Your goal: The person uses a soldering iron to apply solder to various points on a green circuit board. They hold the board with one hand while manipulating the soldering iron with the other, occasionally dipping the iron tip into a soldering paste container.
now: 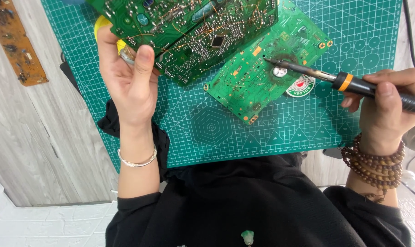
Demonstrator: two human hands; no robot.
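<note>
While the left hand [127, 77] is reaching up with its thumb pressing on top, it is gripping the edge of a big green circuit board [189, 32] and holding it tilted above the mat. This board is bumpy, with thin copper wires and a small black chip on it. The right hand [388, 107] is curling tight around the black handle of a soldering iron [349, 82] with an orange ring. Its thin metal tip is pointing left and sitting on a second green circuit board [262, 68], which is lying flat on the mat near a dark burnt spot. A round tin of solder paste [301, 88] is peeking out from under that board. A silver bracelet [136, 160] is circling the left wrist, and brown wooden beads [374, 162] are wrapping the right one. Everything is resting on a green cutting mat [216, 132] with white grid lines and shapes, lying on a grey wooden table [43, 137]. A brown circuit board [16, 43] is lying at the far left.
</note>
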